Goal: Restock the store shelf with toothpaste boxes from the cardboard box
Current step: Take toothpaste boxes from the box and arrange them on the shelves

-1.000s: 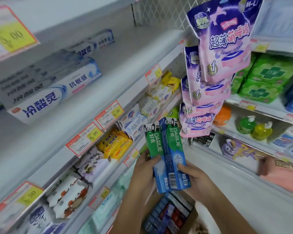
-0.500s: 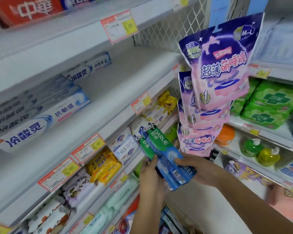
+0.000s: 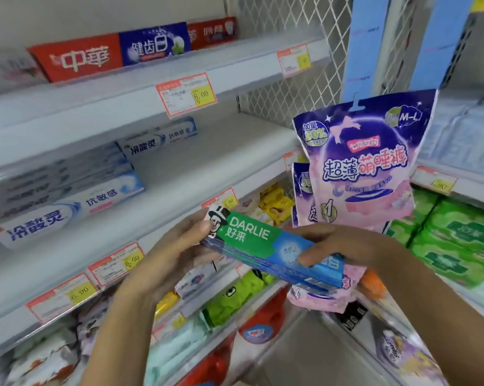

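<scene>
A small stack of green-and-blue Darlie toothpaste boxes (image 3: 266, 246) lies nearly flat in front of the middle shelf (image 3: 179, 174). My left hand (image 3: 176, 246) holds the stack's left end from below and behind. My right hand (image 3: 344, 246) grips its right end, fingers curled over the top. White-and-blue toothpaste boxes (image 3: 68, 196) are stacked at the left of that shelf, with another (image 3: 157, 137) further back. The cardboard box is out of view.
Red and blue toothpaste boxes (image 3: 110, 54) sit on the top shelf. Purple-pink hanging packs (image 3: 366, 162) dangle just right of the stack. Lower shelves hold soaps and wipes (image 3: 235, 302). Green packs (image 3: 458, 238) fill the right-hand shelving. Price tags (image 3: 186, 93) line the shelf edges.
Both hands have raised the Darlie boxes from near the floor and turned them from upright to nearly flat. My view has tilted up, so the top shelf shows and the cardboard box has left view.
</scene>
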A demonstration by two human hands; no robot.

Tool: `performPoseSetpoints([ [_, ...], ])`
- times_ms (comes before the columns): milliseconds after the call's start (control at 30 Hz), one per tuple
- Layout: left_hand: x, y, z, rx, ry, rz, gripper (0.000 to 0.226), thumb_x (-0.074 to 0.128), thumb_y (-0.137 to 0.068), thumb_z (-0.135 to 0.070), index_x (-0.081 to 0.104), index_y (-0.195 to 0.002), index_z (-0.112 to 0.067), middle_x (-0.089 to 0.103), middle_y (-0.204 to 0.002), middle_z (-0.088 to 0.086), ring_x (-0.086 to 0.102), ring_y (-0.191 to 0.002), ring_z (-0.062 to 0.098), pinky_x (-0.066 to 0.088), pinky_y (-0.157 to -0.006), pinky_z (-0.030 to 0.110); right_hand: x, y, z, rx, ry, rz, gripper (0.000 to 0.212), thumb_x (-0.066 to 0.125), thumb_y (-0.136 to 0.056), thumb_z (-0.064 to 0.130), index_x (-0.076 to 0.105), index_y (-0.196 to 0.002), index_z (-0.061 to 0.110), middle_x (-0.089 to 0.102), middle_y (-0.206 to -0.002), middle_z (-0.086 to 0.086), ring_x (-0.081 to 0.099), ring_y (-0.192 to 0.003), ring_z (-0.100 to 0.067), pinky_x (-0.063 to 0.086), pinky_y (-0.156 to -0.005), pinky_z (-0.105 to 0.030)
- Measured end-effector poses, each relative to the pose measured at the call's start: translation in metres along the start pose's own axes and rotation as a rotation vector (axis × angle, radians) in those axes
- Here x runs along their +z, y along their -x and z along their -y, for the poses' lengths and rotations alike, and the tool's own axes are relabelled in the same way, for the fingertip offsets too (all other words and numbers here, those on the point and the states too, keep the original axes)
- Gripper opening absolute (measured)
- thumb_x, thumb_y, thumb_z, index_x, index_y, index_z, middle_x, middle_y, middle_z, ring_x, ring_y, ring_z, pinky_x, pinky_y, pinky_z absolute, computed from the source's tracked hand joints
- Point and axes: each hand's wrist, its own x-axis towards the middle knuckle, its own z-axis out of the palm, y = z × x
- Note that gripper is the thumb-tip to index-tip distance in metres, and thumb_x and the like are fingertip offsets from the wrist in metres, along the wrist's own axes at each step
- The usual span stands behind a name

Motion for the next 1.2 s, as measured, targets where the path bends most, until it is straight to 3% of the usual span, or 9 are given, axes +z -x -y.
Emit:
performPoseSetpoints([
  [133, -0.014, 0.014, -0.023, -0.061, -0.123, 0.089, 0.087, 0.089, -0.045, -0.048, 0.059, -0.119, -0.014, 0.067, -0.118, 0.009, 0.064, -0.109, 0.022, 0.054, -0.091, 0.031, -0.012, -0.023, 0.045, 0.020, 0.158, 0.112, 0.047, 0.074, -0.055, 0.024, 0.073, -0.101, 0.030, 0.073, -0.099, 0.002, 0.068, -0.086, -0.014, 0.055, -0.071, -0.024],
  [300, -0.013, 0.016, -0.044, -0.072, 0.068, -0.187, 0.021, 0.073, -0.068, -0.029, 0.076, -0.082, -0.014, 0.074, -0.096, 0.010, 0.070, -0.082, 0.022, 0.060, -0.069, 0.029, -0.013, -0.056, 0.099, -0.007, 0.283, 0.134, 0.045, 0.071, -0.073, 0.014, 0.061, -0.114, 0.026, 0.073, -0.102, 0.005, 0.068, -0.090, -0.012, 0.055, -0.080, -0.026],
  [367, -0.012, 0.017, -0.053, -0.032, 0.164, -0.281, 0.015, 0.062, -0.078, -0.025, 0.072, -0.080, -0.014, 0.074, -0.085, 0.007, 0.071, -0.071, 0.020, 0.060, -0.062, 0.032, -0.016, -0.069, 0.112, -0.070, 0.305, 0.001, 0.045, 0.066, -0.078, 0.026, 0.059, -0.123, 0.028, 0.069, -0.115, 0.007, 0.065, -0.105, -0.012, 0.051, -0.093, -0.031],
  [567, -0.006, -0.009, -0.071, 0.076, 0.177, -0.446, 0.012, 0.057, -0.090, -0.025, 0.065, -0.089, -0.017, 0.073, -0.076, 0.001, 0.069, -0.069, 0.017, 0.058, -0.067, 0.032, -0.041, -0.112, 0.106, -0.322, 0.101, -0.688, 0.038, 0.053, -0.089, 0.050, 0.067, -0.109, 0.021, 0.070, -0.107, 0.001, 0.062, -0.105, -0.019, 0.045, -0.098, -0.040],
  [700, -0.004, -0.057, -0.077, 0.121, 0.116, -0.568, 0.010, 0.060, -0.090, -0.028, 0.064, -0.089, -0.018, 0.068, -0.090, 0.004, 0.062, -0.076, 0.019, 0.053, -0.079, 0.035, -0.053, -0.135, 0.072, -0.365, 0.481, -1.093, 0.030, 0.044, -0.098, 0.021, 0.060, -0.121, 0.009, 0.062, -0.121, -0.010, 0.056, -0.111, -0.026, 0.040, -0.091, -0.032],
  [800, 0.001, -0.101, -0.076, 0.142, 0.064, -0.665, 0.027, 0.066, -0.086, -0.030, 0.059, -0.106, -0.013, 0.060, -0.100, 0.005, 0.058, -0.078, 0.017, 0.053, -0.071, 0.031, -0.066, -0.151, 0.048, -0.370, 0.794, -1.162, 0.033, 0.041, -0.096, 0.022, 0.061, -0.115, 0.005, 0.063, -0.113, -0.017, 0.056, -0.106, -0.033, 0.037, -0.095, -0.038],
  [867, 0.006, -0.133, -0.076, 0.205, 0.002, -0.704, 0.018, 0.067, -0.086, -0.025, 0.052, -0.094, -0.018, 0.056, -0.086, 0.002, 0.055, -0.073, 0.015, 0.049, -0.066, 0.030, -0.074, -0.164, 0.037, -0.348, 0.939, -1.212, 0.045, 0.029, -0.092, 0.030, 0.067, -0.097, 0.007, 0.067, -0.096, -0.015, 0.057, -0.095, -0.032, 0.033, -0.102, -0.043],
  [1000, 0.011, -0.189, -0.074, 0.220, -0.312, -0.687, 0.043, 0.072, -0.080, -0.030, 0.053, -0.112, -0.010, 0.062, -0.110, 0.010, 0.062, -0.099, 0.027, 0.052, -0.080, 0.037, -0.086, -0.178, 0.023, -0.431, 1.051, -1.336, 0.041, 0.030, -0.090, 0.024, 0.066, -0.077, 0.008, 0.062, -0.076, -0.010, 0.054, -0.078, -0.029, 0.029, -0.108, -0.043],
  [1200, -0.003, -0.235, -0.066, 0.184, -0.876, -0.584, 0.059, 0.074, -0.079, -0.034, 0.046, -0.128, -0.017, 0.049, -0.119, 0.003, 0.057, -0.088, 0.010, 0.044, -0.065, 0.008, -0.092, -0.186, 0.015, -0.601, 1.005, -1.420, 0.034, 0.034, -0.093, 0.023, 0.062, -0.077, 0.010, 0.056, -0.075, -0.007, 0.051, -0.076, -0.027, 0.031, -0.107, -0.043],
])
